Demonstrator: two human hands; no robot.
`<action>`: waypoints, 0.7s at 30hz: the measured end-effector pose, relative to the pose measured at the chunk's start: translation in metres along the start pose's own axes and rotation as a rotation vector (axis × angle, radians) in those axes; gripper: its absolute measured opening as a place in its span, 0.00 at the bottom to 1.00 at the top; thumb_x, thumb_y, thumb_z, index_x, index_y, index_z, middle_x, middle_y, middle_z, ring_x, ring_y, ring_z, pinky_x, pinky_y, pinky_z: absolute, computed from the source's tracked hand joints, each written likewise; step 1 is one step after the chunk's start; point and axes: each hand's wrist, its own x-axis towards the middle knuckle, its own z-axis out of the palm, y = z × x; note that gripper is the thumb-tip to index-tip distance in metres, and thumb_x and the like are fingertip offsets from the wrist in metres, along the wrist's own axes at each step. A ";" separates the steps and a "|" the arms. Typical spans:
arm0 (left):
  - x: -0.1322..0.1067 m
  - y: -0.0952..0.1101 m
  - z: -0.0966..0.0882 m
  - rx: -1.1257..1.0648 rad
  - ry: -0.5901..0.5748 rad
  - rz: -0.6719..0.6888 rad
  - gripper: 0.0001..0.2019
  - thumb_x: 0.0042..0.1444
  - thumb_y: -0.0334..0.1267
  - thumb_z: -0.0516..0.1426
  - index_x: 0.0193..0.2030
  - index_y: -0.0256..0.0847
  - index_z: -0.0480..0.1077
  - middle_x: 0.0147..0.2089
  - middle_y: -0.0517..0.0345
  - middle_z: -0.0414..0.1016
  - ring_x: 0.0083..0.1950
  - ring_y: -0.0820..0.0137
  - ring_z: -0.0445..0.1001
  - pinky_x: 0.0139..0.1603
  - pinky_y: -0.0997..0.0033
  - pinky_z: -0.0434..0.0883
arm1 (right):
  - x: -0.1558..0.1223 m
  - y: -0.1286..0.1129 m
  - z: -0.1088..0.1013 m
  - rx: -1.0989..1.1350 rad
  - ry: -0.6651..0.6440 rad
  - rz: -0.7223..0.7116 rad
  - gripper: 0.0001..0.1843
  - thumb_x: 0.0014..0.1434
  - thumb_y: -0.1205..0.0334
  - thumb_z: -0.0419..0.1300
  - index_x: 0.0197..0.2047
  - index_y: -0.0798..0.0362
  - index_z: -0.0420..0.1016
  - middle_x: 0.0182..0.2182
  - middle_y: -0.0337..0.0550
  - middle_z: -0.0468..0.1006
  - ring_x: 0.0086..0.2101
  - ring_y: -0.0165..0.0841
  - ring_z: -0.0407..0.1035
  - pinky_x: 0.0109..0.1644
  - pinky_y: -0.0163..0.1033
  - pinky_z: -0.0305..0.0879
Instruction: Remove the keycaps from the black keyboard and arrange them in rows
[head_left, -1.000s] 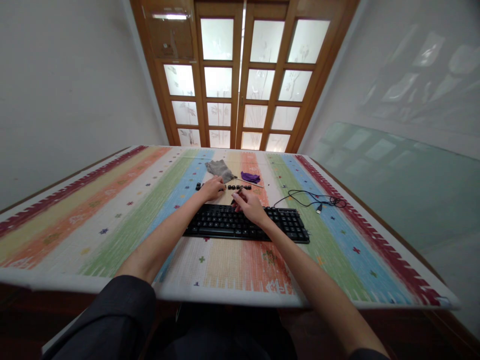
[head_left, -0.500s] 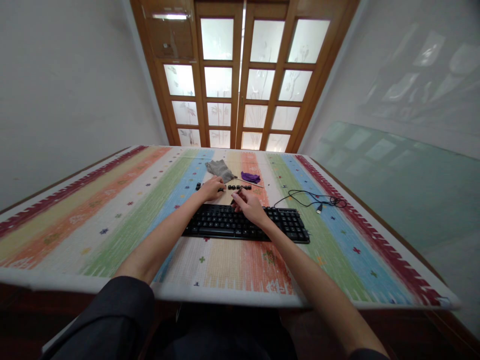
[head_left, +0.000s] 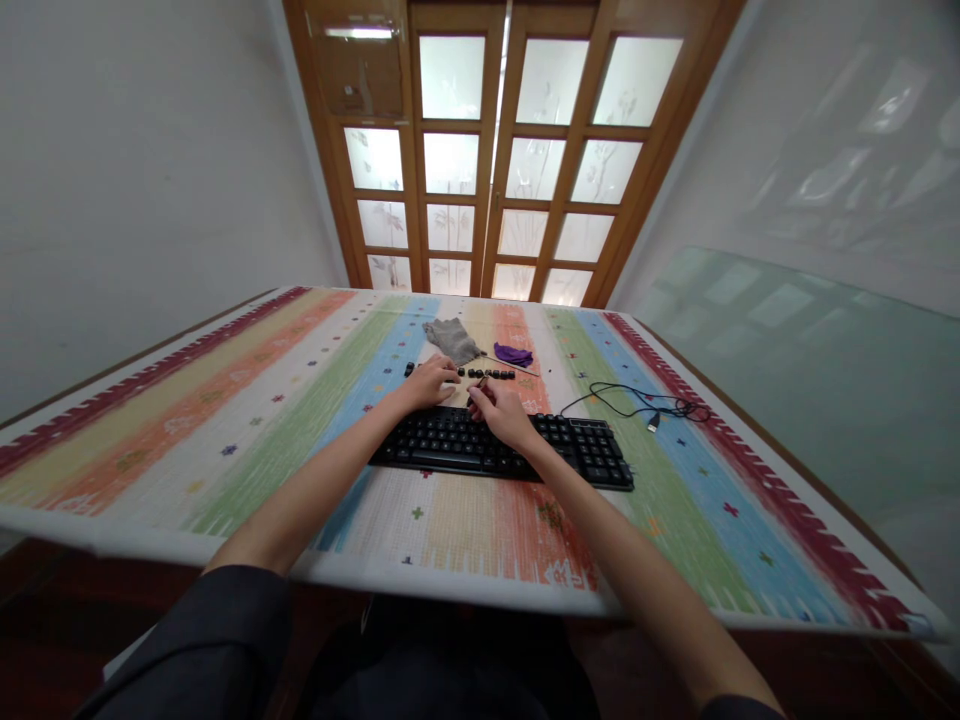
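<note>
A black keyboard (head_left: 555, 455) lies across the striped tablecloth (head_left: 225, 430) in front of me. My left hand (head_left: 427, 381) rests curled just beyond the keyboard's far left edge, beside a row of loose black keycaps (head_left: 491, 374); what its fingers hold is hidden. My right hand (head_left: 501, 412) hovers over the keyboard's upper middle, fingers pinched on a thin dark tool (head_left: 480, 385) that points toward the keycaps.
A grey cloth (head_left: 452, 339) and a purple cloth (head_left: 513, 354) lie beyond the keycaps. The keyboard's black cable with a USB plug (head_left: 651, 407) coils at the right. Wooden glazed doors (head_left: 495, 150) stand behind the table; a glass pane (head_left: 810, 360) leans at right.
My hands have kept their places at the keyboard's far edge. The view has shifted slightly, so everything sits a little further right and up.
</note>
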 end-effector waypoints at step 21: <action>-0.019 0.024 -0.013 -0.099 -0.197 0.003 0.11 0.61 0.34 0.54 0.36 0.36 0.79 0.35 0.52 0.81 0.34 0.68 0.77 0.37 0.74 0.66 | 0.014 -0.002 0.009 -0.147 -0.032 -0.029 0.15 0.65 0.48 0.53 0.32 0.50 0.65 0.22 0.37 0.75 0.20 0.31 0.70 0.28 0.35 0.64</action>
